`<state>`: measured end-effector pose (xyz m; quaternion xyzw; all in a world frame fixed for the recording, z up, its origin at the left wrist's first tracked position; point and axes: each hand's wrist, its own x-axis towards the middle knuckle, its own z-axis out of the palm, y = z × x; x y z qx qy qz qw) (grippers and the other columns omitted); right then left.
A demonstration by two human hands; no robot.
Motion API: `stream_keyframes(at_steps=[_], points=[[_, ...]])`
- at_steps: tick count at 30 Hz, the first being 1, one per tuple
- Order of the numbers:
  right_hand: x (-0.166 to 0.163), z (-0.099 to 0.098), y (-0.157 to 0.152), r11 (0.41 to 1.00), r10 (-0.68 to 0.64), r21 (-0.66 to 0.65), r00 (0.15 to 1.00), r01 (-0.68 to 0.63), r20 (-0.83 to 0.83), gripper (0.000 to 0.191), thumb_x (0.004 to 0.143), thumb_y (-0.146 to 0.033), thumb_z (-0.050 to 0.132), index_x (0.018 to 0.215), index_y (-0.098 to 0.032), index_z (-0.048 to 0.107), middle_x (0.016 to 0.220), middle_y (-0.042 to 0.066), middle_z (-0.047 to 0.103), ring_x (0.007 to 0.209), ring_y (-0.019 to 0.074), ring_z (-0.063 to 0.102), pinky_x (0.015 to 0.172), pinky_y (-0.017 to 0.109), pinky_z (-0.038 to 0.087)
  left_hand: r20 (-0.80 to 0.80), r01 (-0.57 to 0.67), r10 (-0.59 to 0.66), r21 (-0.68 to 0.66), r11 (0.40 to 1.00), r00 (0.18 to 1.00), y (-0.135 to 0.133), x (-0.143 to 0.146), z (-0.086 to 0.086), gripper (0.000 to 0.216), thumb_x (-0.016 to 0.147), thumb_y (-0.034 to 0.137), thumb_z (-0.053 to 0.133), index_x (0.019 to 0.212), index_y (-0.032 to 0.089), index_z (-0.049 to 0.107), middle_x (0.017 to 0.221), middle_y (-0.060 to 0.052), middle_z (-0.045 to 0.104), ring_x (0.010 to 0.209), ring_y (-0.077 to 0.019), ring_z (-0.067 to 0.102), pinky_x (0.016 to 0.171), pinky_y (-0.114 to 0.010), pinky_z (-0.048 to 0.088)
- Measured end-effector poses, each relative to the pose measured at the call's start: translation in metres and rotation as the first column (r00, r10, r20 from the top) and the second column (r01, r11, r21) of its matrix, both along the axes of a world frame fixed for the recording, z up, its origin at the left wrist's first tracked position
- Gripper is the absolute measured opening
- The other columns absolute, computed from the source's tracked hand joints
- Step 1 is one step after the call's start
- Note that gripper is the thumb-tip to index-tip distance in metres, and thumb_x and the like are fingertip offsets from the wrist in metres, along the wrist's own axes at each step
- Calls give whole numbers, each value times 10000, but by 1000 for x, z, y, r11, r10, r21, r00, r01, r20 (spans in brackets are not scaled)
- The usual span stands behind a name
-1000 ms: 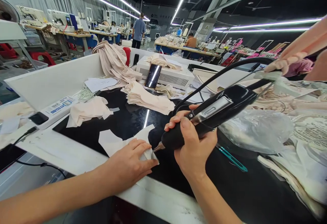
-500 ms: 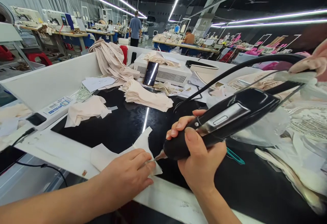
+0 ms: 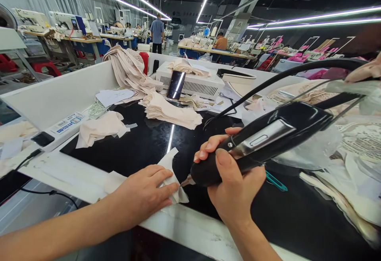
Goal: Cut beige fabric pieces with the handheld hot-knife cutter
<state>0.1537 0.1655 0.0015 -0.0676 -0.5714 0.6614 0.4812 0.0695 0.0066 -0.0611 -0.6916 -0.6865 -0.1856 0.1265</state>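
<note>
My right hand (image 3: 235, 177) is wrapped round a black handheld tool (image 3: 268, 134) with a silver lever and a cable at its rear. The tool's narrow metal tip (image 3: 187, 181) points left and meets the edge of a small off-white fabric piece (image 3: 169, 161). On that piece rests my left hand (image 3: 145, 193), its fingers closed on the cloth close to the tip; the thumb's grip is partly hidden. The fabric is wrinkled by the fingertips and lies at the front edge of the black table surface (image 3: 133, 145).
A stack of beige fabric pieces (image 3: 169, 112) lies farther back, with another small pile (image 3: 101, 128) at left. A phone (image 3: 176, 85) leans against a white vented box (image 3: 190, 80). A teal thread snip (image 3: 276, 180) and plastic-wrapped lace (image 3: 357, 142) are at right.
My left hand has shifted slightly left and flattened more over the fabric, covering more of its left part. The tool has barely moved, its tip still at the fabric edge.
</note>
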Motion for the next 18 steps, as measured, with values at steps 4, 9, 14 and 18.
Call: stream_keyframes(at_steps=[4, 9, 14, 18], points=[[-1, 1, 0, 1000, 8, -1, 1000, -8, 4, 349, 798, -308, 801, 1074, -266, 591, 740, -56, 633, 568, 128, 608, 545, 281, 548, 9, -8, 8, -8, 1000, 1000, -1, -1, -1, 247, 1022, 295, 618, 1233, 169, 626, 1210, -128, 654, 1116, -253, 643, 985, -391, 569], [-7, 4, 1, 999, -12, -45, 999, 11, -31, 358, 761, -291, 813, 1047, -261, 599, 727, -58, 625, 566, 123, 595, 542, 271, 538, 21, -1, 1, -12, 1000, 1000, 0, 0, 0, 254, 981, 276, 679, 1206, 167, 633, 1195, -123, 656, 1108, -260, 647, 979, -398, 578], [-14, 4, 0, 999, -37, -37, 999, 36, -21, 371, 755, -320, 808, 1043, -259, 581, 722, -64, 619, 548, 123, 589, 542, 284, 526, 37, 1, -1, -8, 1000, 999, 1, 0, 1, 226, 993, 252, 656, 1198, 162, 623, 1216, -124, 648, 1098, -242, 646, 976, -383, 576], [-15, 2, -1, 999, -42, -15, 999, 42, -2, 375, 771, -313, 796, 1063, -259, 568, 730, -60, 618, 575, 130, 592, 550, 290, 533, 62, -6, 6, -5, 1000, 998, 0, -1, -1, 237, 985, 255, 666, 1205, 179, 622, 1221, -127, 638, 1117, -250, 644, 972, -387, 580]])
